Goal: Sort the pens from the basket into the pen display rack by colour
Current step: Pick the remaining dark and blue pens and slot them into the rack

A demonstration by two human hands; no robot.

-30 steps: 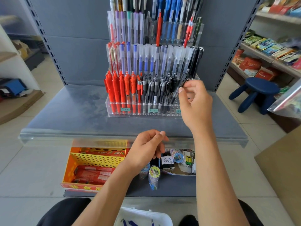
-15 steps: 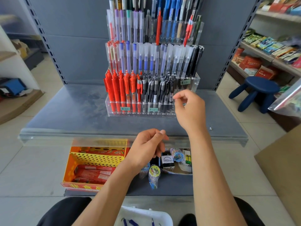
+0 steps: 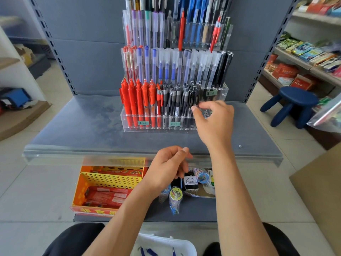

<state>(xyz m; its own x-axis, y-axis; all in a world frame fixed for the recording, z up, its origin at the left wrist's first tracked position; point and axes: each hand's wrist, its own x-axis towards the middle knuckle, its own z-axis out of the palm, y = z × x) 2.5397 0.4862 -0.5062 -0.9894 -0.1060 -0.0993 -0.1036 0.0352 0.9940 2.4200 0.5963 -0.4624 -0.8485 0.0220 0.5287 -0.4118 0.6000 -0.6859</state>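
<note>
Nearest, a white basket (image 3: 166, 242) on the lap holds a few blue pens (image 3: 151, 252). Above it the left hand (image 3: 166, 169) hovers with fingers curled, and I cannot tell whether it holds anything. Below the grey shelf (image 3: 73, 130) sits a yellow perforated box (image 3: 110, 180). The right hand (image 3: 214, 122) pinches a black pen (image 3: 194, 97) standing upright at the right end of the dark row in the front tier of the clear tiered rack (image 3: 219, 97). Red pens (image 3: 132, 100) fill that tier's left side. Far right are a blue stool (image 3: 295, 102) and shelves of packaged goods (image 3: 304, 52).
</note>
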